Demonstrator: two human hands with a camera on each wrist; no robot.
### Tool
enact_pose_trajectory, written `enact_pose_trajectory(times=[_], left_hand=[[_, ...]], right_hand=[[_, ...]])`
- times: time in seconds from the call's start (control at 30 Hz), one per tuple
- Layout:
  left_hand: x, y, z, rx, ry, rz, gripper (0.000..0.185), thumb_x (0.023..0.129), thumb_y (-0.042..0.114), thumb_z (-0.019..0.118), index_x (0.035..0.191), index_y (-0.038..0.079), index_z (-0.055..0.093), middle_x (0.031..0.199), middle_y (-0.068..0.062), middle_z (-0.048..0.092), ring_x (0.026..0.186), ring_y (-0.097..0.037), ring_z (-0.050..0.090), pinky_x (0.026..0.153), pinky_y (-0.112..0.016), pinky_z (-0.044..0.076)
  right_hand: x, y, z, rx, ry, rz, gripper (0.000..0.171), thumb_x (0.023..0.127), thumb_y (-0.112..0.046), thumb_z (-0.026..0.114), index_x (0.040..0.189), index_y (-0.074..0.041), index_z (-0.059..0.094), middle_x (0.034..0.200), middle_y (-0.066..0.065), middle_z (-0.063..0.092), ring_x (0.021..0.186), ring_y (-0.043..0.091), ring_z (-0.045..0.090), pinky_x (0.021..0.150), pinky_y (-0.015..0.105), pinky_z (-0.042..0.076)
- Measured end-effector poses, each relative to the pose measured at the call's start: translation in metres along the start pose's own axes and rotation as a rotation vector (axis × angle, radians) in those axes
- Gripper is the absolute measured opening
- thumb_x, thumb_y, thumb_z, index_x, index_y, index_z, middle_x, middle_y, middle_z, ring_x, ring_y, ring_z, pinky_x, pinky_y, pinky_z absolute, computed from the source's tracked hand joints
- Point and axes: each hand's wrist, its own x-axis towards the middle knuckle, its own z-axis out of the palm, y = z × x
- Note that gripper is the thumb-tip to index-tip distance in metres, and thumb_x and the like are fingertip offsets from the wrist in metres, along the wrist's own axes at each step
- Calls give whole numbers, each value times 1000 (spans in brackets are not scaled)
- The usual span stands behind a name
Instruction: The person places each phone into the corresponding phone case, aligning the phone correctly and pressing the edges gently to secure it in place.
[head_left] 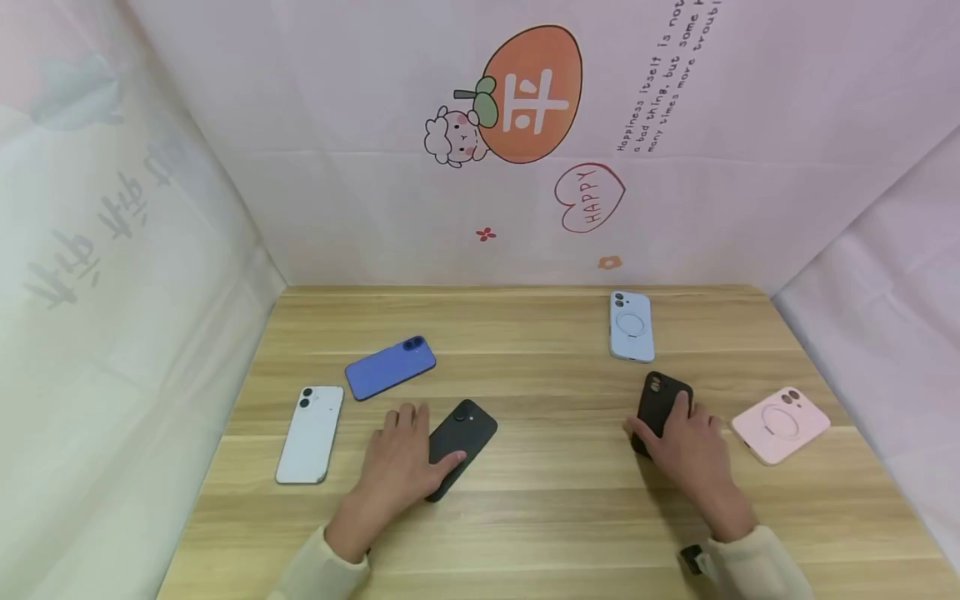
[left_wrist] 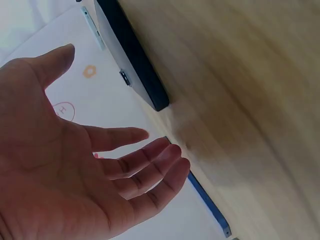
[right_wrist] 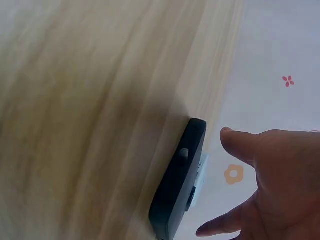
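A black phone [head_left: 467, 437] lies back up, slanted, left of the table's middle. My left hand [head_left: 401, 458] hovers at its left side, thumb over it; the left wrist view shows the fingers spread and relaxed, with a gap to the phone [left_wrist: 135, 55]. On the right lies a black phone case [head_left: 660, 404] with camera cutouts. Over its lower right part is my right hand [head_left: 692, 450], thumb and fingers extended. In the right wrist view this hand [right_wrist: 285, 175] stands apart from the case [right_wrist: 177, 180], gripping nothing.
Left of the left hand lie a white phone [head_left: 310, 435] and a blue phone [head_left: 390, 368]. A light blue case [head_left: 632, 327] lies behind the black case, a pink case [head_left: 780, 425] to its right. Printed white cloth [head_left: 360, 167] walls the wooden table [head_left: 540, 517].
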Motion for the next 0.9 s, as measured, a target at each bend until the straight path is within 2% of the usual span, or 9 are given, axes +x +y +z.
enact_pose_trajectory(times=[0.23, 0.4, 0.53, 0.67, 0.9], left_hand=[[-2, 6, 6, 24, -6, 22, 93, 89, 65, 75, 145, -7, 55, 135, -25, 57, 121, -41, 55, 90, -58, 56], [-2, 11, 10, 39, -14, 37, 94, 87, 66, 78, 143, -8, 58, 133, -25, 57, 120, -40, 54, 89, -56, 57], [-2, 14, 12, 61, -4, 47, 92, 85, 64, 81, 140, -6, 59, 132, -24, 56, 117, -38, 54, 86, -52, 57], [-3, 17, 12, 77, 12, 50, 90, 81, 58, 88, 137, -8, 61, 127, -23, 57, 110, -36, 55, 78, -49, 56], [-1, 21, 13, 41, 19, 52, 80, 78, 45, 94, 126, -12, 64, 115, -20, 57, 100, -33, 53, 68, -47, 56]], right_hand=[[3, 4, 3, 1, -31, 25, 105, 103, -59, 60, 146, 31, 24, 124, 62, 39, 117, 76, 43, 90, 76, 47], [4, 5, 7, -3, -16, 23, 103, 104, -56, 60, 145, 31, 25, 121, 62, 40, 116, 76, 43, 86, 76, 48], [6, 6, 7, 19, -33, 24, 100, 105, -52, 60, 146, 32, 24, 124, 62, 37, 117, 76, 41, 86, 76, 47], [9, 5, 6, 38, -65, 11, 96, 105, -43, 63, 148, 31, 21, 128, 63, 33, 121, 77, 37, 91, 77, 46], [13, 4, 4, 97, -106, 32, 97, 100, -36, 70, 151, 28, 18, 130, 62, 31, 124, 76, 34, 95, 77, 43]])
